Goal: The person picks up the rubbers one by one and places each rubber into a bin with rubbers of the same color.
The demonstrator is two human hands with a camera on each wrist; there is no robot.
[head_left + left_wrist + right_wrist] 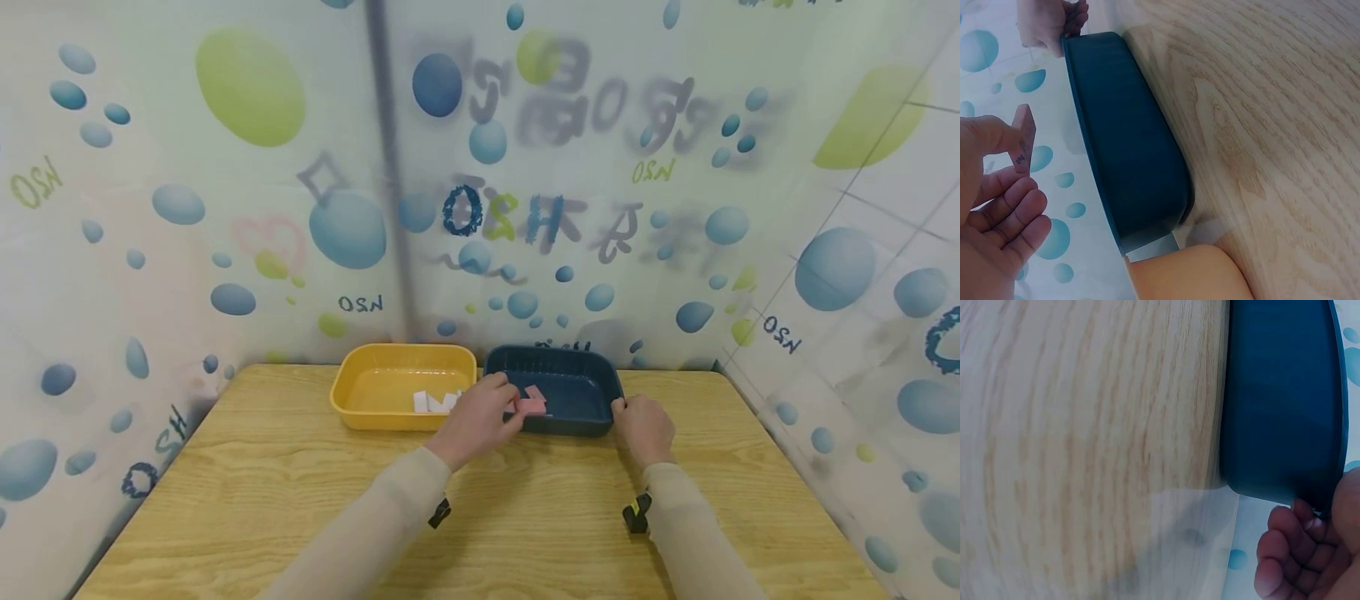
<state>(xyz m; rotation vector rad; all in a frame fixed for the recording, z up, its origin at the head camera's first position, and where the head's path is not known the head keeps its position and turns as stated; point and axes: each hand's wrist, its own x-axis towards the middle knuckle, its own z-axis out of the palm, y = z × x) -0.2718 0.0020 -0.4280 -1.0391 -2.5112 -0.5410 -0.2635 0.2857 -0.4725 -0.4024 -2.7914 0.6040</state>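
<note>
My left hand point(476, 421) is over the near left edge of the dark blue tray point(573, 392). Its thumb and fingers pinch a small flat pinkish piece point(1024, 134) with a dark mark on one face, held up above the rim in the left wrist view. More pink pieces point(534, 405) lie in the blue tray beside these fingers. At the tray's right end, my right hand point(647, 429) grips the rim between thumb and curled fingers, as the right wrist view also shows.
A yellow tray point(375, 379) stands left of the blue one, close beside it, with several white pieces point(427, 403) inside, partly hidden by my left hand. Both trays stand at the back of the wooden table point(540, 517), against a patterned curtain point(315, 317).
</note>
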